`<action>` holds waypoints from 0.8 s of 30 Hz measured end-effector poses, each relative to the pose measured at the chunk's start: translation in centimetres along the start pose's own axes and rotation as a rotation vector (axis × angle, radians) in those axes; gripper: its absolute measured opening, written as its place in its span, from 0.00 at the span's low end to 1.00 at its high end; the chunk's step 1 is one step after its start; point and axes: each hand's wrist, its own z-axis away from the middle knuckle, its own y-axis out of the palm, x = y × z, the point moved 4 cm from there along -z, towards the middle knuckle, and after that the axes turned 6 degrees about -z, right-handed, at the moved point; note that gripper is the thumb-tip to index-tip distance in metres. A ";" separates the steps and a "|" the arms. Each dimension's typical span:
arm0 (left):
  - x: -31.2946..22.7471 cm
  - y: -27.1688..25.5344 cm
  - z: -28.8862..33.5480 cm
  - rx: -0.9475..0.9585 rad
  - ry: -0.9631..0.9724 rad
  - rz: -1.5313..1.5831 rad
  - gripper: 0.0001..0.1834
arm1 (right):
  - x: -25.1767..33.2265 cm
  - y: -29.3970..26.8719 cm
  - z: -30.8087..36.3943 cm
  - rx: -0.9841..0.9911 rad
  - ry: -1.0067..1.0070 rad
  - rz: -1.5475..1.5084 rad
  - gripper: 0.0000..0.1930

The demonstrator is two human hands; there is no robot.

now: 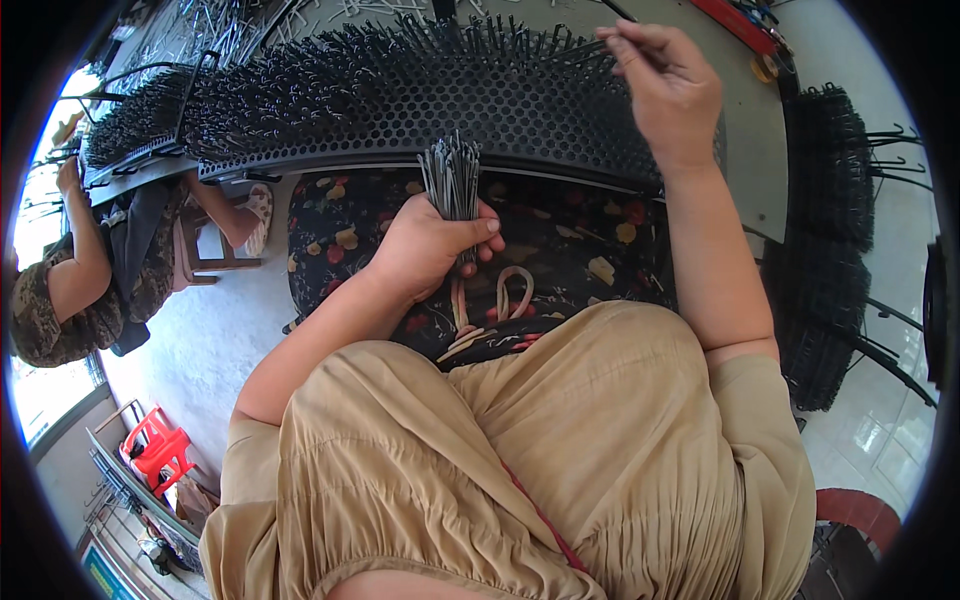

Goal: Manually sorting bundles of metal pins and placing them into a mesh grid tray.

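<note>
My left hand [425,245] is closed round a thick bundle of thin grey metal rods [455,180], held upright in front of my lap. Some of their upper tips look bent. Beyond it lies a long black perforated rack [480,118], its far part packed with standing rods of the same kind [330,75]. Over the rack's right end, my right hand [675,95] pinches a thin dark rod between thumb and forefinger. The rod points left among the standing ones; whether its end sits in a hole I cannot tell.
More loose rods [215,25] lie on the table at the back left. A co-worker [75,280] sits at the left beside another filled rack [140,115]. Black racks with hooks [825,240] stand at the right. A red plastic chair [160,448] is at lower left.
</note>
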 end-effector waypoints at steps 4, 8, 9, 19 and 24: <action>-0.1 0.0 0.0 -0.001 -0.011 -0.002 0.05 | 2.1 1.4 0.1 0.065 -0.238 0.305 0.07; 0.0 -0.2 0.1 -0.024 -0.005 -0.008 0.04 | 4.7 3.9 -1.2 0.166 -0.316 0.432 0.09; 0.1 -0.3 0.2 -0.035 -0.004 -0.013 0.04 | 5.3 4.3 -1.5 0.198 -0.363 0.478 0.09; -0.1 -0.2 0.2 -0.043 -0.016 -0.062 0.03 | 3.2 3.3 -2.5 0.214 -0.181 0.470 0.09; -0.1 -0.2 0.2 -0.044 -0.006 -0.060 0.03 | 3.5 3.1 -2.8 0.249 -0.216 0.429 0.09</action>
